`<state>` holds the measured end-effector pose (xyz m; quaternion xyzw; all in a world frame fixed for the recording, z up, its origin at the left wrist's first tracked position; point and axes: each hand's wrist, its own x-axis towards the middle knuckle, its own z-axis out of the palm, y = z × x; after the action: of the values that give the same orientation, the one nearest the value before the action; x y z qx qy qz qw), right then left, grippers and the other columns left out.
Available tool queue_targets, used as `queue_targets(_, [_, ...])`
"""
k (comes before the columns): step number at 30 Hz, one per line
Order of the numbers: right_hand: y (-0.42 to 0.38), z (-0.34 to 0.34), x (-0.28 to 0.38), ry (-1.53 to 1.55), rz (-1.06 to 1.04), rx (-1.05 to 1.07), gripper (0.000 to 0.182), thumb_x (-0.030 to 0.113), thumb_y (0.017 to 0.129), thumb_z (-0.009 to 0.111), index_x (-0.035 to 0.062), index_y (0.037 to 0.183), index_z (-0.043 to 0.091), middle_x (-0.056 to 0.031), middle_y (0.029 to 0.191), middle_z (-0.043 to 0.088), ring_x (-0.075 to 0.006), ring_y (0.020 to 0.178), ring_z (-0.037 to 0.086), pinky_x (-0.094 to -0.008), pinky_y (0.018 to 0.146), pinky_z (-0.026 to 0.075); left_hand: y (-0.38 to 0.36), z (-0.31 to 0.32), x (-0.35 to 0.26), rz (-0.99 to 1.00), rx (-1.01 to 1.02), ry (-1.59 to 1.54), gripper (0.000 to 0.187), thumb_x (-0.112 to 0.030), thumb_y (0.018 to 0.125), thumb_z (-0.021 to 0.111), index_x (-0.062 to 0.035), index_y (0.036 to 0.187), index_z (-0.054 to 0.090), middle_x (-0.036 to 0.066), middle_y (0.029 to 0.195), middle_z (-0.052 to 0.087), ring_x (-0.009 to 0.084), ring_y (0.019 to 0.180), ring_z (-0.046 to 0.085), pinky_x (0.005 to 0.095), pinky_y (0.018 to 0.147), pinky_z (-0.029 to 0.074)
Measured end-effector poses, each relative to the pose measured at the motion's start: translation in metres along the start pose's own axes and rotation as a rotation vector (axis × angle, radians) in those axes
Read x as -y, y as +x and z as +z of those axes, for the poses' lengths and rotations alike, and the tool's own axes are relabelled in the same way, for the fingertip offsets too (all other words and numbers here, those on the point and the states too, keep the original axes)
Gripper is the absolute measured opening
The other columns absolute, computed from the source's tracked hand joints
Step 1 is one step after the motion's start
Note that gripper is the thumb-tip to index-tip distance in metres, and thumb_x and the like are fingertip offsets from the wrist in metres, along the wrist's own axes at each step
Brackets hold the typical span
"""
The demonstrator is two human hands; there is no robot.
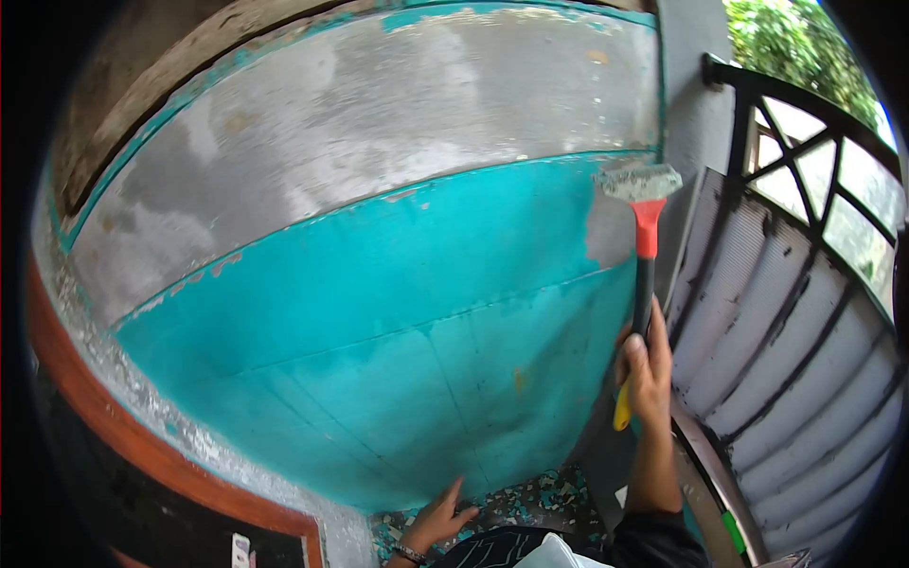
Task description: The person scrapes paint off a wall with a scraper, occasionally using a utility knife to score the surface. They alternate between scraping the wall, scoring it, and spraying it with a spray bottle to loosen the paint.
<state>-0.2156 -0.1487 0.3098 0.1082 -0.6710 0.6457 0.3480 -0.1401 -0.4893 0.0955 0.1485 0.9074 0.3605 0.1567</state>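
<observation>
My right hand (pixel 650 371) is wrapped around the handle of a long paint scraper (pixel 647 227) with a red neck, black shaft and yellow end. Its wide blade, coated in pale residue, lies over the upper right of the turquoise painted wall (pixel 398 293). Just below the blade is a patch of bare grey where the paint is gone. Low in the view, my left hand (pixel 437 521) holds nothing, its fingers spread close to the wall's base. A bracelet circles the left wrist.
Paint flakes (pixel 535 502) litter the floor below the wall. Above the turquoise runs a scraped grey band (pixel 379 104). A metal railing (pixel 814 218) with sheeting stands close on the right. An orange-brown frame (pixel 142 440) borders the lower left.
</observation>
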Motion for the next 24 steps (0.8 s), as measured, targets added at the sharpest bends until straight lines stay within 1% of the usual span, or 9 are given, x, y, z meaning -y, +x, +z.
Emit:
queue_targets(2, [0.016, -0.020, 0.000, -0.031, 0.004, -0.083, 0.058, 0.025, 0.100, 0.049, 0.0059, 0.150, 0.028, -0.0016, 0.082, 0.052, -0.0044, 0.052, 0.044, -0.0191, 0.045, 0.037, -0.017, 0.027, 0.065, -0.149, 0.080, -0.141, 0.086, -0.046, 0.087, 0.066, -0.0027, 0.149, 0.024, 0.028, 0.134, 0.050, 0.0370, 0.115, 0.058, 0.0423, 0.092, 0.049])
queue_targets(6, [0.038, -0.035, 0.017, -0.103, 0.053, -0.126, 0.059, 0.018, 0.099, 0.049, 0.0135, 0.153, 0.025, 0.0011, 0.080, 0.047, -0.0043, 0.052, 0.044, -0.0206, 0.045, 0.039, -0.035, 0.024, 0.095, -0.246, 0.203, -0.001, 0.090, -0.043, 0.087, 0.068, 0.0012, 0.149, 0.021, 0.028, 0.123, 0.058, 0.0375, 0.108, 0.061, 0.0410, 0.093, 0.048])
queue_targets(8, [0.045, -0.033, 0.021, -0.111, 0.071, -0.143, 0.060, 0.017, 0.099, 0.049, 0.0138, 0.153, 0.024, 0.0008, 0.080, 0.047, -0.0047, 0.052, 0.044, -0.0210, 0.045, 0.040, -0.039, 0.021, 0.109, -0.216, 0.086, -0.142, 0.089, -0.040, 0.085, 0.071, 0.0019, 0.148, 0.024, 0.028, 0.118, 0.060, 0.0378, 0.106, 0.062, 0.0413, 0.091, 0.049])
queue_targets(12, [0.055, -0.020, 0.019, -0.140, 0.076, -0.186, 0.061, 0.015, 0.098, 0.049, 0.0134, 0.154, 0.022, -0.0003, 0.080, 0.047, -0.0056, 0.053, 0.045, -0.0221, 0.045, 0.041, -0.026, -0.033, 0.061, -0.156, 0.018, -0.065, 0.086, -0.035, 0.083, 0.073, 0.0017, 0.147, 0.028, 0.029, 0.124, 0.056, 0.0405, 0.113, 0.057, 0.0433, 0.096, 0.046])
queue_targets(14, [0.055, -0.014, 0.026, -0.161, 0.103, -0.198, 0.062, 0.015, 0.098, 0.049, 0.0128, 0.154, 0.022, -0.0007, 0.080, 0.047, -0.0065, 0.053, 0.045, -0.0225, 0.045, 0.042, -0.017, -0.053, 0.058, 0.010, -0.279, 0.156, 0.081, -0.030, 0.082, 0.072, -0.0029, 0.147, 0.031, 0.030, 0.142, 0.039, 0.0432, 0.129, 0.044, 0.0458, 0.104, 0.040])
queue_targets(18, [0.055, -0.009, 0.025, -0.203, 0.119, -0.162, 0.059, 0.015, 0.097, 0.049, 0.0120, 0.152, 0.026, -0.0031, 0.083, 0.051, -0.0085, 0.054, 0.049, -0.0251, 0.045, 0.045, 0.003, -0.113, 0.039, 0.117, -0.738, 0.279, 0.079, -0.024, 0.082, 0.069, -0.0030, 0.148, 0.030, 0.027, 0.152, 0.021, 0.0451, 0.139, 0.026, 0.0520, 0.112, 0.026])
queue_targets(20, [0.060, -0.008, 0.012, -0.229, 0.170, -0.137, 0.058, 0.015, 0.097, 0.049, 0.0134, 0.151, 0.028, -0.0053, 0.084, 0.055, -0.0101, 0.056, 0.053, -0.0269, 0.045, 0.046, 0.012, -0.144, 0.023, 0.129, -0.913, 0.363, 0.082, -0.031, 0.084, 0.066, -0.0014, 0.149, 0.026, 0.027, 0.155, 0.014, 0.0445, 0.142, 0.020, 0.0545, 0.115, 0.020])
queue_targets(22, [0.058, -0.008, -0.004, -0.293, 0.153, -0.159, 0.057, 0.014, 0.096, 0.049, 0.0136, 0.150, 0.031, -0.0055, 0.084, 0.056, -0.0105, 0.061, 0.054, -0.0261, 0.050, 0.047, 0.024, -0.170, 0.014, 0.143, -0.980, 0.493, 0.087, -0.035, 0.083, 0.066, -0.0034, 0.151, 0.022, 0.025, 0.157, 0.010, 0.0436, 0.143, 0.016, 0.0553, 0.115, 0.016])
queue_targets(24, [0.060, -0.014, -0.028, -0.382, -0.026, -0.210, 0.055, 0.015, 0.097, 0.050, 0.0122, 0.149, 0.034, -0.0040, 0.080, 0.054, -0.0099, 0.064, 0.051, -0.0248, 0.056, 0.045, 0.039, -0.177, 0.006, 0.152, -1.065, 0.602, 0.092, -0.039, 0.083, 0.066, -0.0053, 0.153, 0.018, 0.024, 0.158, 0.007, 0.0428, 0.145, 0.012, 0.0561, 0.116, 0.012])
